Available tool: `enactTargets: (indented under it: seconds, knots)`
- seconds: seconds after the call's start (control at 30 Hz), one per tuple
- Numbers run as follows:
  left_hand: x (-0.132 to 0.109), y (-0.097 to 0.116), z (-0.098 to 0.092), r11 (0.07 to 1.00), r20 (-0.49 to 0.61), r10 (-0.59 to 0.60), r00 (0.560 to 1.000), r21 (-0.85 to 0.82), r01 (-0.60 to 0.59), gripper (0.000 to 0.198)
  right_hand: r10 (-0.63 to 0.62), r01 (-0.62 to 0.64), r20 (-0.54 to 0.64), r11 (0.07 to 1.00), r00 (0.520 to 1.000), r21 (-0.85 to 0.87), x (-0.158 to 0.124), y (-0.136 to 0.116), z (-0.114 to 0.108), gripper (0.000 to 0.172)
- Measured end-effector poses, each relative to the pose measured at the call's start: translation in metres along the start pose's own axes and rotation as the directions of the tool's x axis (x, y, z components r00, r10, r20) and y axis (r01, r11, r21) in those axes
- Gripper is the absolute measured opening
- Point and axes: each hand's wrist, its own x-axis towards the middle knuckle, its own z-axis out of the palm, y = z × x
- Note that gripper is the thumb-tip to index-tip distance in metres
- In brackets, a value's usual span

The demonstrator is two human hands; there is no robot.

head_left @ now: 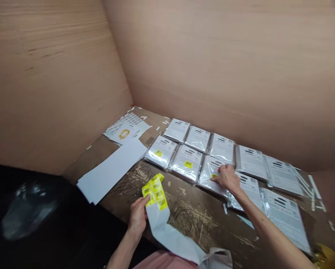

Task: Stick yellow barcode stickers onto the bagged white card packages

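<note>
Right hand is down on a clear plastic packet, fingertips pressing a yellow sticker at its edge! Left hand grips a white backing strip of stickers above the scarred wooden counter. The next packet along already wears yellow, while the packets to the right show none.
</note>
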Motion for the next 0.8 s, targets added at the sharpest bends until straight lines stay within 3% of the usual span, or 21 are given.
enactTargets:
  seconds: [0.1, 0.17, 0.27, 0.37, 0.43, 0.57, 0.8]
  knots:
    - [0.002, -0.007, -0.001, 0.987, 0.090, -0.024, 0.996, -0.158, 0.038, 0.024, -0.057, 0.034, -0.099, 0.977, 0.993, -0.212, -0.010, -0.009, -0.003, 0.039]
    - [0.001, -0.011, -0.001, 0.971, 0.130, -0.092, 0.987, -0.208, 0.118, 0.025, -0.167, 0.124, -0.172, 0.963, 0.971, -0.239, -0.025, -0.026, -0.005, 0.031]
    - [0.000, -0.015, 0.002, 0.943, 0.171, -0.164, 0.971, -0.261, 0.205, 0.022, -0.336, 0.346, -0.151, 0.937, 0.930, 0.044, -0.061, -0.068, 0.006, 0.024]
    - [0.002, -0.017, 0.005, 0.930, 0.197, -0.149, 0.969, -0.306, 0.205, 0.020, -0.532, 0.473, -0.040, 0.713, 0.846, 0.518, -0.092, -0.113, 0.032, 0.017]
    - [0.003, -0.018, 0.006, 0.929, 0.219, -0.131, 0.967, -0.313, 0.197, 0.020, -0.622, 0.494, -0.056, 0.561, 0.781, 0.664, -0.103, -0.135, 0.050, 0.014]
    - [0.003, -0.017, 0.006, 0.925, 0.284, -0.115, 0.952, -0.319, 0.207, 0.023, -0.692, 0.574, -0.145, 0.443, 0.707, 0.689, -0.106, -0.154, 0.069, 0.019]
    - [-0.001, -0.014, 0.003, 0.929, 0.303, -0.146, 0.942, -0.286, 0.236, 0.022, -0.808, 0.679, -0.189, 0.314, 0.558, 0.664, -0.106, -0.154, 0.068, 0.022]
